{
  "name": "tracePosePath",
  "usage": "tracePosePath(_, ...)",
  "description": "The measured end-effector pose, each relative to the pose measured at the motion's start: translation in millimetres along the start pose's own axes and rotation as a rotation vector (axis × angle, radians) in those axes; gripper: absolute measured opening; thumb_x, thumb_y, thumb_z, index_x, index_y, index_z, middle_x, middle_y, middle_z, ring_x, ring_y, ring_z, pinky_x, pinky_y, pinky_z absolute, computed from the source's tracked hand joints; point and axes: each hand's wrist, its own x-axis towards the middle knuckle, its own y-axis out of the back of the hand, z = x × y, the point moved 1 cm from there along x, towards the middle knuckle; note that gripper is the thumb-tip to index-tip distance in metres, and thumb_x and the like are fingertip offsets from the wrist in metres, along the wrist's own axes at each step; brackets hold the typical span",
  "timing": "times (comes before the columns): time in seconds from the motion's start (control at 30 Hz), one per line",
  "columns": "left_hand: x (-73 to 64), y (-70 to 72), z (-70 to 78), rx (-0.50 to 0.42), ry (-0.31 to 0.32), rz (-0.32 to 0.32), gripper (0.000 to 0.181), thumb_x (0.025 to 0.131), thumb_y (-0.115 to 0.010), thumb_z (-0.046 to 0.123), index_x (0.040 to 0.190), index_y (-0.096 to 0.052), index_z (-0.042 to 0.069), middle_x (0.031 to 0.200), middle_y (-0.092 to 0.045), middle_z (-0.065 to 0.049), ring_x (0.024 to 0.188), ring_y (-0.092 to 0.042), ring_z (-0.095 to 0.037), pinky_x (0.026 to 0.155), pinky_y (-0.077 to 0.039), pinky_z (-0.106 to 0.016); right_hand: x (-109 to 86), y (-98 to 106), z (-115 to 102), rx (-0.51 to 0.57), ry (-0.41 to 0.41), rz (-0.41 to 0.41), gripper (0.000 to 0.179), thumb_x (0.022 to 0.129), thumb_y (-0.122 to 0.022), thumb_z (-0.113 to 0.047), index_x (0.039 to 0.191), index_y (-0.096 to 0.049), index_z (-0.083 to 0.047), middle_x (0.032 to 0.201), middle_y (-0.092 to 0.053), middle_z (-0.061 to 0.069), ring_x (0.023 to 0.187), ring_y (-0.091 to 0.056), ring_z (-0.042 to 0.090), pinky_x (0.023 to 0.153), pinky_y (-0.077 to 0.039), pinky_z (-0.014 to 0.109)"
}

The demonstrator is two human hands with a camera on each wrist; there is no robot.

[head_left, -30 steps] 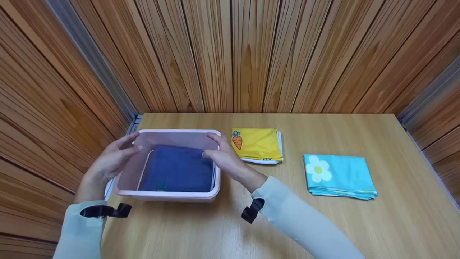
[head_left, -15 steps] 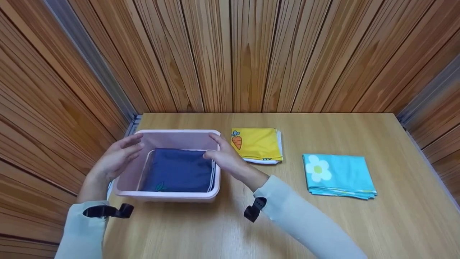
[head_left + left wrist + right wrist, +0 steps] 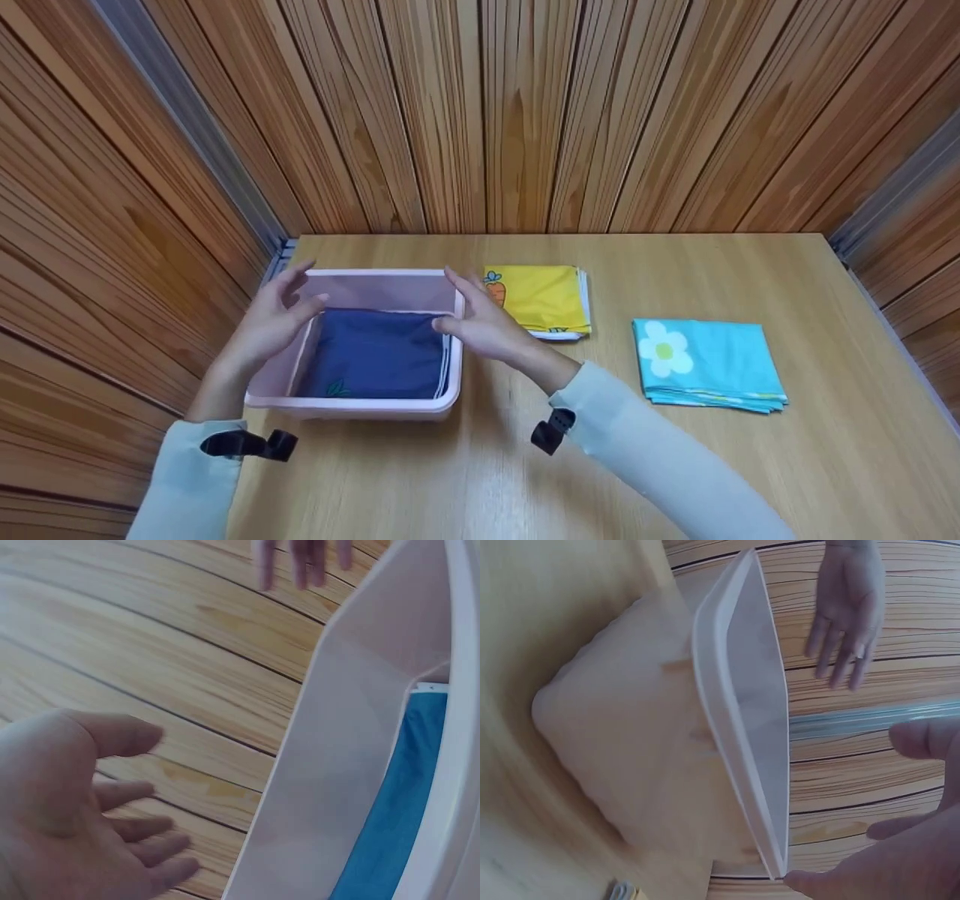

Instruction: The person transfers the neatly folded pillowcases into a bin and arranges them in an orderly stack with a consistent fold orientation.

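Note:
A pale pink plastic basin (image 3: 352, 406) stands at the left of the table. In it lies a folded dark blue cloth (image 3: 375, 352) with a small green leaf print, which looks teal in the left wrist view. My left hand (image 3: 274, 322) hovers over the basin's left side, fingers loosely spread, holding nothing. Over the right rim hangs my right hand (image 3: 487, 324), thumb and fingers apart and nothing between them. In the right wrist view one right fingertip (image 3: 802, 881) comes close to a corner of the rim; whether it touches, I cannot tell.
Behind my right hand lies a folded yellow cloth (image 3: 544, 296) with a carrot print. A folded turquoise cloth (image 3: 712, 360) with a white flower lies further right on the wooden table (image 3: 465, 465). Wood-panelled walls (image 3: 517, 120) stand behind and to the sides.
My left hand has moved rightward, further over the basin. My right hand has shifted slightly right. The far edge of the blue cloth sits a little lower than one second ago.

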Motion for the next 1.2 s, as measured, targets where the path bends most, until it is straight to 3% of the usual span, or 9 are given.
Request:
tracePosePath(0.17, 6.8, -15.6, 7.2, 0.077, -0.115, 0.077, 0.068, 0.104, -0.06, 0.024, 0.158, -0.028, -0.001, 0.165, -0.023, -0.024, 0.153, -0.018, -0.041, 0.122, -0.017, -0.057, -3.8, 9, 6, -0.091, 0.013, 0.005, 0.082, 0.096, -0.064, -0.051, 0.164, -0.021, -0.031, 0.171, 0.0, 0.011, 0.156, 0.004, 0.037, 0.118, -0.01, 0.069)
tracePosePath(0.3, 13.1, -29.7, 10.1, 0.134, -0.133, 0.091, 0.069, 0.104, -0.061, 0.025, 0.159, -0.029, 0.0, 0.167, -0.017, -0.023, 0.154, -0.012, -0.041, 0.122, -0.014, -0.059, -3.9, 17, 10, -0.187, 0.032, 0.027, 0.084, 0.096, -0.055, -0.064, 0.164, -0.018, -0.032, 0.171, 0.002, 0.011, 0.156, 0.003, 0.035, 0.116, -0.016, 0.071)
tracePosePath(0.4, 17.4, -40.1, 12.8, 0.172, -0.129, 0.069, 0.071, 0.104, -0.06, 0.029, 0.16, -0.026, 0.001, 0.168, -0.011, -0.022, 0.154, -0.008, -0.042, 0.122, -0.012, -0.06, -2.6, 22, 14, -0.276, 0.043, 0.048, 0.084, 0.096, -0.047, -0.07, 0.164, -0.016, -0.032, 0.171, 0.005, 0.012, 0.156, 0.007, 0.034, 0.117, -0.015, 0.07)
tracePosePath(0.53, 23.0, -53.2, 17.3, 0.271, -0.103, 0.028, 0.073, 0.104, -0.057, 0.04, 0.161, -0.026, 0.005, 0.169, -0.007, -0.02, 0.154, -0.004, -0.043, 0.121, -0.009, -0.063, -0.6, 29, 19, -0.383, 0.089, 0.077, 0.079, 0.1, -0.04, -0.067, 0.164, -0.015, -0.027, 0.17, 0.009, 0.016, 0.155, 0.014, 0.035, 0.121, 0.0, 0.064)
tracePosePath(0.73, 34.6, -69.9, 30.4, 0.431, -0.113, -0.033, 0.078, 0.104, -0.049, 0.051, 0.161, -0.024, 0.004, 0.17, -0.003, -0.018, 0.155, 0.002, -0.039, 0.122, 0.006, -0.059, 3.3, 42, 25, -0.466, 0.126, 0.119, 0.075, 0.103, -0.034, -0.064, 0.164, -0.017, -0.024, 0.169, 0.011, 0.018, 0.154, 0.018, 0.035, 0.119, 0.01, 0.064)
tracePosePath(0.97, 49.5, -85.8, 49.5, 0.499, -0.134, -0.093, 0.08, 0.106, -0.041, 0.054, 0.163, -0.014, 0.006, 0.169, 0.004, -0.018, 0.155, 0.011, -0.036, 0.117, 0.018, -0.061, 6.6, 59, 30, -0.545, 0.089, 0.108, 0.078, 0.101, -0.027, -0.07, 0.164, -0.011, -0.027, 0.168, 0.02, 0.013, 0.151, 0.026, 0.034, 0.114, 0.02, 0.066)
tracePosePath(1.2, 63.4, -101.1, 60.8, 0.548, -0.139, -0.113, 0.079, 0.106, -0.039, 0.054, 0.164, -0.006, 0.01, 0.169, 0.011, -0.015, 0.153, 0.016, -0.036, 0.114, 0.023, -0.061, 7.4, 72, 40, -0.607, 0.06, 0.069, 0.077, 0.102, -0.027, -0.069, 0.164, -0.005, -0.03, 0.166, 0.024, 0.011, 0.148, 0.034, 0.032, 0.111, 0.025, 0.065)
